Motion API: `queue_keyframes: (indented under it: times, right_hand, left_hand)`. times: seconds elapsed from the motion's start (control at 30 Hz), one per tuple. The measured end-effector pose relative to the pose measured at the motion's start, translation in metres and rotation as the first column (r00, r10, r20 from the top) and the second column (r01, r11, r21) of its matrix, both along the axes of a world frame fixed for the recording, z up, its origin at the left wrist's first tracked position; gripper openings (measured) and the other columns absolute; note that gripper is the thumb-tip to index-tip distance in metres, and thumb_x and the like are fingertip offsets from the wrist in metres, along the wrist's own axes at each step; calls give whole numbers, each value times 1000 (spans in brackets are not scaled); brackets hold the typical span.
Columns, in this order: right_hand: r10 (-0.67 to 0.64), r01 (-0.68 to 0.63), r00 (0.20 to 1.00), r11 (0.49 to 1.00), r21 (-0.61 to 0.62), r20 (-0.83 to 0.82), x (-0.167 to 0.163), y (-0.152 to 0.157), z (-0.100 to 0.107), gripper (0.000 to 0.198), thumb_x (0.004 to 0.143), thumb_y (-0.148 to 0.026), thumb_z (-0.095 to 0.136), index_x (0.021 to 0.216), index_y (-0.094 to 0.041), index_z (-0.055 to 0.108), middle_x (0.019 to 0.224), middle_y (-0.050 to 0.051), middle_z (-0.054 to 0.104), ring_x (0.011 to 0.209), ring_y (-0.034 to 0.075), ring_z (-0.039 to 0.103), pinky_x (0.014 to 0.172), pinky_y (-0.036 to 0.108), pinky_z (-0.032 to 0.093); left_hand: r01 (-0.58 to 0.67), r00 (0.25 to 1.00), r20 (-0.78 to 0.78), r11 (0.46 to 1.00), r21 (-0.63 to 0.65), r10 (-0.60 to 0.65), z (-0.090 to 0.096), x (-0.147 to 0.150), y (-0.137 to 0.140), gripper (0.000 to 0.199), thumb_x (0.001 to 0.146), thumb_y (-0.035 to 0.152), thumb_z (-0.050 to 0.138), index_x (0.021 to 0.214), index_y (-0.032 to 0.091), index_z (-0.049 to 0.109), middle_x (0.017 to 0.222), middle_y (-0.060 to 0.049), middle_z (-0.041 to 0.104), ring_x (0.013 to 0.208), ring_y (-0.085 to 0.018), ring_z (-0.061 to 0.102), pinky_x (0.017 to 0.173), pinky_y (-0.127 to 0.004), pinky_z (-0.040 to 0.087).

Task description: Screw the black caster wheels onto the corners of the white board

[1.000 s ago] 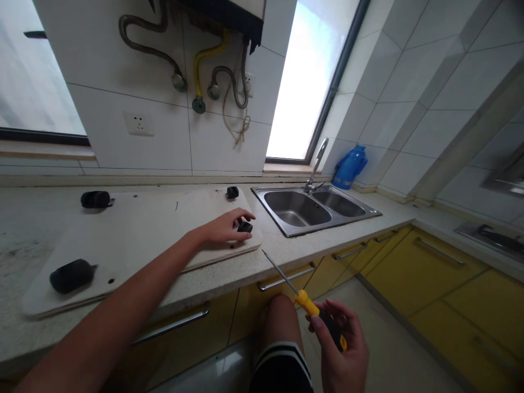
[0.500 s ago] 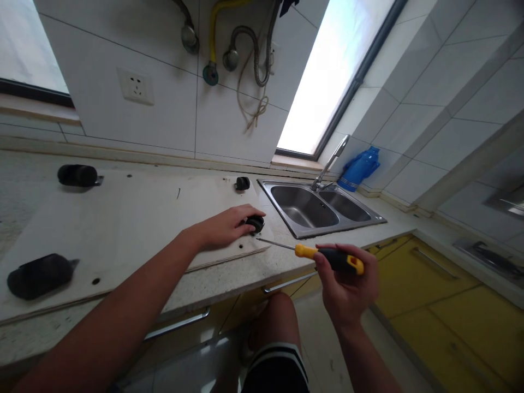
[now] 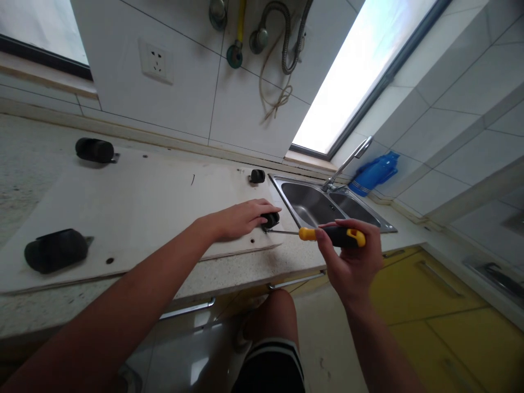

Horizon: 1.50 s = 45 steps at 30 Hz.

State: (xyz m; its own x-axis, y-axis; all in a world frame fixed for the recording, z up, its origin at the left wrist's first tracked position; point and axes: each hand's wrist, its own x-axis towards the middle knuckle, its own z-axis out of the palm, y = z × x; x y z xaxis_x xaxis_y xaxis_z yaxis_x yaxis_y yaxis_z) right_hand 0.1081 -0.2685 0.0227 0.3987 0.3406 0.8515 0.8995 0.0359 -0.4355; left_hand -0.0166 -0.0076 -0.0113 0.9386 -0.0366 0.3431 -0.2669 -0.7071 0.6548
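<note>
My left hand point(image 3: 245, 217) has its fingers closed on a black caster wheel point(image 3: 271, 220) at the near right corner of a white board point(image 3: 164, 202). In my right hand point(image 3: 354, 254) is a screwdriver point(image 3: 331, 236) with a yellow and black handle. Its shaft points left, and the tip is at the base of that caster; whether it sits in a screw is too small to tell. Three more black casters stand on the board: one at the far right point(image 3: 257, 176), one at the far left point(image 3: 95, 150) and one at the near left point(image 3: 56, 250).
The board lies on a speckled countertop point(image 3: 245, 278). Right of it is a steel double sink point(image 3: 309, 204) with a faucet point(image 3: 347, 164), and a blue thermos-like container point(image 3: 374, 173) behind. Yellow cabinets point(image 3: 434, 284) stand at the right. Hoses point(image 3: 286, 38) hang on the wall.
The screwdriver's tip has come closer to the base of the held caster, its shaft now nearly level. My left hand stays on the caster. The whole view has shifted and tilted slightly.
</note>
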Motion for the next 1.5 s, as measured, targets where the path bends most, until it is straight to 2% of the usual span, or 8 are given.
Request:
queue_keyframes:
  times: [0.63,0.77,0.9,1.03,1.17,1.3,1.43,1.5]
  right_hand:
    - [194,75,903,808,-584,383,11,44,107,33,105,-54,72,106,-21,70,77,-1,70,61,12,60,62,29,46]
    - [383,18,878,574,-818,288,15,47,119,42,110,-55,63,139,-24,65,105,5,81,81,16,72,73,30,52]
    - [269,89,882,712,-696,388,15,45,120,39,110,-59,62,115,-21,66,87,4,77,67,15,64,64,30,44]
    - [423,88,847,486,-869,322,10,41,122,42,110,-60,62,137,-27,64,113,6,83,83,17,74,70,29,47]
    - [240,175,867,674,-718,437,10,39,126,48,110,-68,56,112,-21,68,83,5,77,66,17,65,63,31,40]
    - [377,102,885,419,-902,275,13,40,130,48,106,-68,64,134,-29,67,102,4,82,75,17,69,66,30,44]
    - [203,89,929,691,-718,310,15,44,120,55,102,-76,63,100,-21,65,75,2,70,61,14,57,63,31,42]
    - [189,111,936,641,-760,296,16,45,115,55,99,-77,66,104,-22,64,72,1,69,61,15,57,63,31,40]
  left_hand:
    - [34,998,53,999,33,-36,-7,8,3,56,111,16,46,166,25,55,162,-13,60,148,-28,58,132,-48,40]
    - [38,997,68,999,25,-39,-8,8,3,57,111,15,44,166,26,56,159,-12,62,146,-27,60,131,-46,42]
    - [43,997,60,999,28,-45,-10,9,3,56,111,15,46,166,24,55,159,-13,61,146,-28,59,131,-47,41]
    - [47,997,66,999,19,-48,-12,11,4,56,112,17,46,167,26,53,161,-12,59,148,-27,57,132,-46,41]
    - [42,997,66,998,40,-44,-14,10,5,56,112,19,45,168,27,52,164,-12,58,150,-28,57,132,-47,40]
    - [22,998,58,999,37,-24,-13,9,4,58,113,20,45,170,27,49,167,-13,57,150,-28,57,131,-47,42]
    - [17,999,48,998,53,-20,-11,8,2,60,112,19,47,171,27,48,167,-14,56,150,-28,57,132,-50,41]
    - [17,999,47,998,54,-20,-12,8,2,60,112,19,47,171,26,47,168,-14,56,151,-28,56,133,-49,40]
